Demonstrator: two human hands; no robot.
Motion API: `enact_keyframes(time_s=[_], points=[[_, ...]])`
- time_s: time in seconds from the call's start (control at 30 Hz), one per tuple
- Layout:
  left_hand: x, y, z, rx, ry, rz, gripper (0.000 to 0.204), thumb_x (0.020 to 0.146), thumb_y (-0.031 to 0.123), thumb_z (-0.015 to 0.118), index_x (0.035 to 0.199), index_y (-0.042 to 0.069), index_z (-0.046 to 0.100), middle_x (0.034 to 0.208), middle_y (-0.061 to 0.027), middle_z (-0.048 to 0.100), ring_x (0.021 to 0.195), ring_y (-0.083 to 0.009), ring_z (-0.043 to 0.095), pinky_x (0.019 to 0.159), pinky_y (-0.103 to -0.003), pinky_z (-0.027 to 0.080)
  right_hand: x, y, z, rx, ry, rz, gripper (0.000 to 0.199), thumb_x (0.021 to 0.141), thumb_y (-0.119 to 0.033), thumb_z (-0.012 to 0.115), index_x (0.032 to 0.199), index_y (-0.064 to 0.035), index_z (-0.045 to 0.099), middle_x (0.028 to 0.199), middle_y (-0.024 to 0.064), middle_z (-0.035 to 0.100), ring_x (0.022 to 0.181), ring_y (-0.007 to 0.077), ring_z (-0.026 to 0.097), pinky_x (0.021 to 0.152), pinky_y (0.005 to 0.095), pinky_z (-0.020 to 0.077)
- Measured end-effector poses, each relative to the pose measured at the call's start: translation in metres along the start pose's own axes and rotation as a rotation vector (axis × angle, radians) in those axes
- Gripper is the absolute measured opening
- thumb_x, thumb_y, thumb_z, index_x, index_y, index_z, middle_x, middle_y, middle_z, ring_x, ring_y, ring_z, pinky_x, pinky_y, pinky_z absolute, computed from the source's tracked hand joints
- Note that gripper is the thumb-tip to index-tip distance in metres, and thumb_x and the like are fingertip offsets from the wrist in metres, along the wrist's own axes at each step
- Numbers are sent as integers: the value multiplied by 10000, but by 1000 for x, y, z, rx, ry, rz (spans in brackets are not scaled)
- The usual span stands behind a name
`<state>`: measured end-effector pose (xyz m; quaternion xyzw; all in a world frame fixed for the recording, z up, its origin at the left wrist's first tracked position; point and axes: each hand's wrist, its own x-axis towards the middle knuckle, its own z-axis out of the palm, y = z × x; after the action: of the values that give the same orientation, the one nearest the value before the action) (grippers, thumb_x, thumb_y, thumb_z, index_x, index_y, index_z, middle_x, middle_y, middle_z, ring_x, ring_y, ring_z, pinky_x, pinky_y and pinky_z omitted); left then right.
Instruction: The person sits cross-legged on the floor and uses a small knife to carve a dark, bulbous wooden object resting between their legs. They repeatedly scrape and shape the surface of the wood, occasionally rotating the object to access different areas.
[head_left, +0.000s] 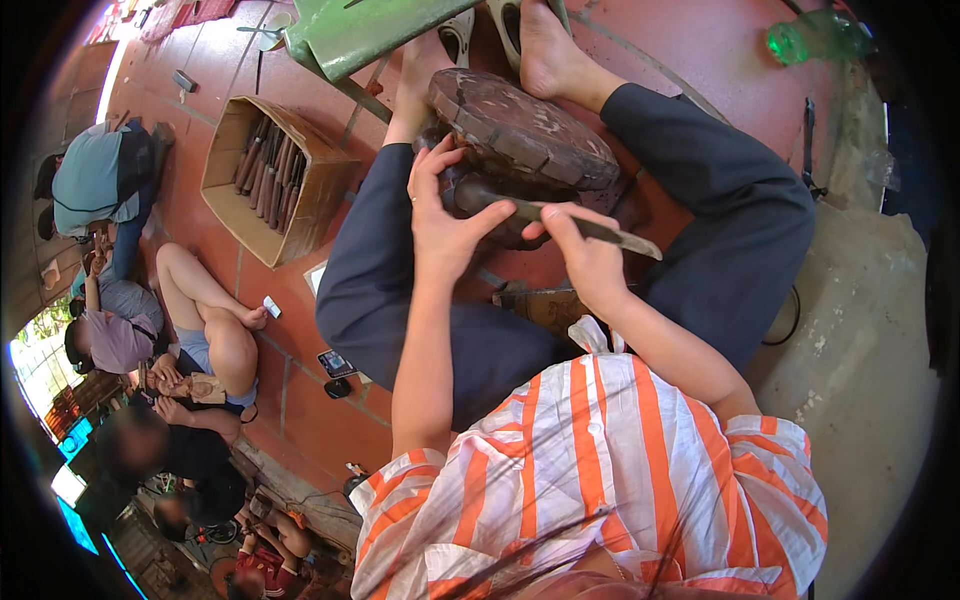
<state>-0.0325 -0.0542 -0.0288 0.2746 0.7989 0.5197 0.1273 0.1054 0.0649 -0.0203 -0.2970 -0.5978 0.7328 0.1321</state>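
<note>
A long hand tool with a grey, flat metal blade (625,240) lies slantwise between my hands; its exact kind I cannot make out. My right hand (590,262) pinches the blade between thumb and fingers. At the tool's dark, thicker end, my left hand (442,222) has its thumb along it, its fingers curled round the far side and partly hidden. Just beyond the hands, a dark brown wooden piece (530,125) with a broad round top and faceted rim stands tilted between my legs. Its lower part is largely hidden by the hands and tool.
A cardboard box (330,185) with several wood-handled tools sits at left. A green plastic stool (370,30) stands ahead, a green bottle (820,38) at far right. A phone (337,363) lies on the red tiles. Several people (125,340) sit along the left.
</note>
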Motion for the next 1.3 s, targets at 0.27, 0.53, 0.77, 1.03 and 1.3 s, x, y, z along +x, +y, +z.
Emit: enact_keyframes(time_s=[0.27,0.53,0.77,1.03,1.3], points=[[-1,4,21,249,151,61,689,595,229,879,1156,43,524,1360,-154,488,1349,-372,307,1102,-473,248,9,22,-3,314,90,139,251,929,-203,577,939,21,689,778,41,675,762,105,602,745,257,462],[-3,2,11,126,92,23,637,630,154,852,1168,40,530,1393,-150,456,1369,-323,297,1104,-421,269,9,21,-10,30,-6,7,248,935,-200,565,943,13,693,811,72,687,771,120,613,745,286,485],[-3,-1,0,32,16,5,695,600,204,878,1182,50,531,1418,-137,438,1387,-324,280,1101,-413,286,1,20,-4,102,-97,-109,260,942,-205,566,970,20,694,823,76,683,784,131,621,781,284,497],[0,-4,24,274,167,122,665,583,258,886,1125,59,558,1372,-137,478,1348,-373,306,1103,-471,252,14,30,-14,285,25,102,251,944,-184,576,992,42,675,888,99,686,846,150,658,816,282,526],[-13,-22,-2,246,41,255,852,541,462,877,1243,92,565,1490,-121,340,1429,-356,180,1148,-476,181,12,2,-58,25,-168,-98,129,881,3,620,984,79,638,882,139,665,832,190,684,732,272,555]])
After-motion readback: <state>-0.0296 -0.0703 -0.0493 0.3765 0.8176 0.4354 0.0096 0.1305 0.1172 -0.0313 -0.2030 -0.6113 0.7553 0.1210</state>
